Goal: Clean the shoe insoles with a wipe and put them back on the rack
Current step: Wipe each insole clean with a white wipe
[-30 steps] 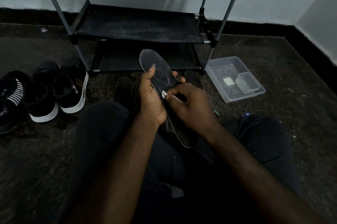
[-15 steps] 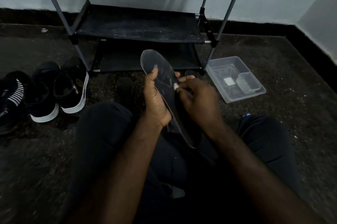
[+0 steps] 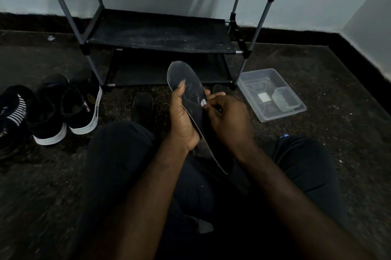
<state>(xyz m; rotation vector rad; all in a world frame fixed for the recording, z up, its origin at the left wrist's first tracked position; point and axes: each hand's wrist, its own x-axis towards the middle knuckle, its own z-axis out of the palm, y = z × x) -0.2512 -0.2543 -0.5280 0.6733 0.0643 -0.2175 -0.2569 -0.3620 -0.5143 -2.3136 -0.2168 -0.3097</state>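
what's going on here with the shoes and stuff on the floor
A person sits on the floor facing a shoe rack, cleaning an insole. The left hand holds the dark insole up, and the right hand pinches a small white wipe against its right edge. Shoes sit on the floor to the left, a clear plastic container to the right. The insole is not yet back on the rack.

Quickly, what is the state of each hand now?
Left hand: closed, holding the insole.
Right hand: closed, pinching a small white wipe against the insole.
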